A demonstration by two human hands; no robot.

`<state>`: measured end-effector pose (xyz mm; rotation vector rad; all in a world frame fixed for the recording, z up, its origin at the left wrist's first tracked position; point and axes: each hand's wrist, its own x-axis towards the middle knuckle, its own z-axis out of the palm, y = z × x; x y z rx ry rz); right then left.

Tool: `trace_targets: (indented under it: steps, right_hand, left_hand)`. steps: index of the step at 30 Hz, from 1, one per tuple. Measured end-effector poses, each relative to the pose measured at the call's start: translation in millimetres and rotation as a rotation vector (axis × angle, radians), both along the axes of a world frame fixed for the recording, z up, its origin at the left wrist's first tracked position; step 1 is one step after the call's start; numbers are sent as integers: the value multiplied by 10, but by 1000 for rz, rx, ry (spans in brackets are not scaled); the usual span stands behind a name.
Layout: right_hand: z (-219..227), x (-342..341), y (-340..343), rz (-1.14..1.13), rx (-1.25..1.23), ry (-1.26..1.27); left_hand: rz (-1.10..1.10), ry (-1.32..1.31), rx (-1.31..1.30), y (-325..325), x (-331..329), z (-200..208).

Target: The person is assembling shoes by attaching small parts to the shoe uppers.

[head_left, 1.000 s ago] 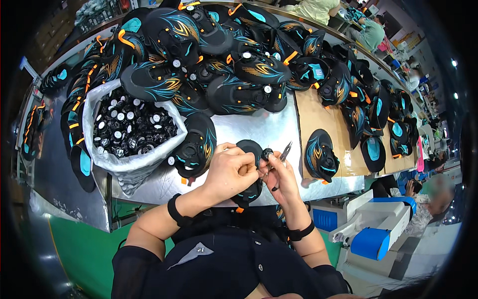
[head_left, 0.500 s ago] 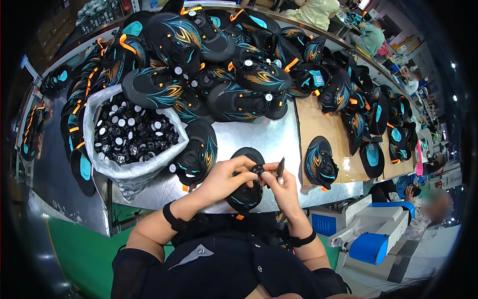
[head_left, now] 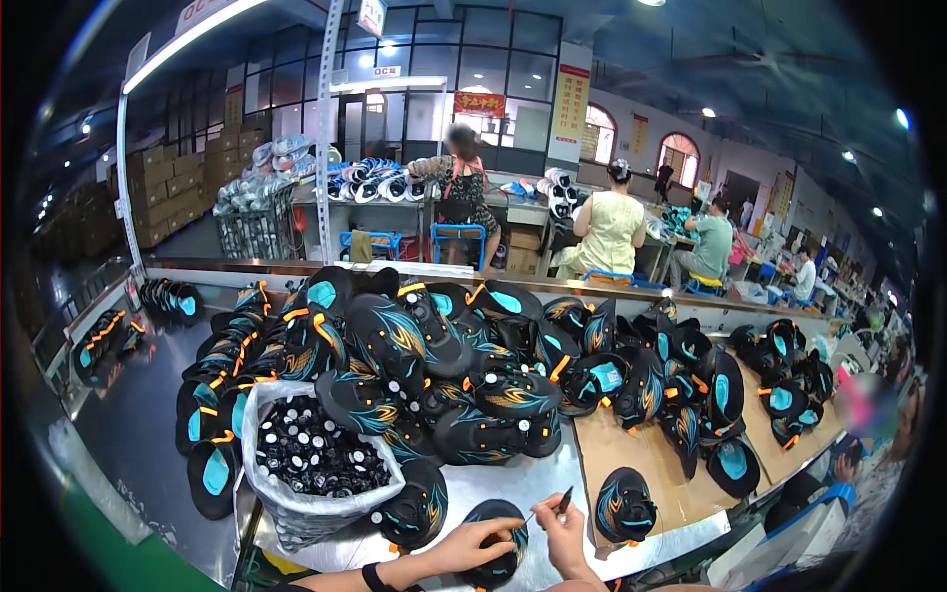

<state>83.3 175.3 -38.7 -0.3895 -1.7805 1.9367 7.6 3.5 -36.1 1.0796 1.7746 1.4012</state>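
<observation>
The right hand (head_left: 562,533) is raised over the bench (head_left: 567,474), fingers curled into a loose fist around a dark, slim tool (head_left: 565,500) whose pointed end sticks up above the knuckles. Its forearm rises steeply from the lower edge.

The left hand (head_left: 478,546) is laid out flatter, back upward, its forearm slanting in low from the left with a black wristband (head_left: 375,577) at the wrist. Its fingers reach rightward, their tips near the right hand; whether they pinch anything I cannot tell.

The black shoe (head_left: 493,511) lies on the bench beneath the left hand, which covers its middle; its rounded end shows above the fingers. Another black shoe (head_left: 416,503) sits to its left, next to a white bag (head_left: 301,513) of small black-and-white parts (head_left: 321,454). A patterned shoe (head_left: 626,505) is right of the hands.
</observation>
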Motion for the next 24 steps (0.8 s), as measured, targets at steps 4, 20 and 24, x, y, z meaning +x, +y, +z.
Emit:
trace_targets:
  steps: [4,20,24]
  right_hand:
    - [22,-35,48,141,-358,184]
    - [-1157,277,546,423,-971,74]
    - [-916,261,628,382,-710,-25]
  left_hand:
    - [50,60,78,93,-148,-57]
    - [86,-997,600,132,-279,-253]
    - [-81,-1213,813,184,-405,-223]
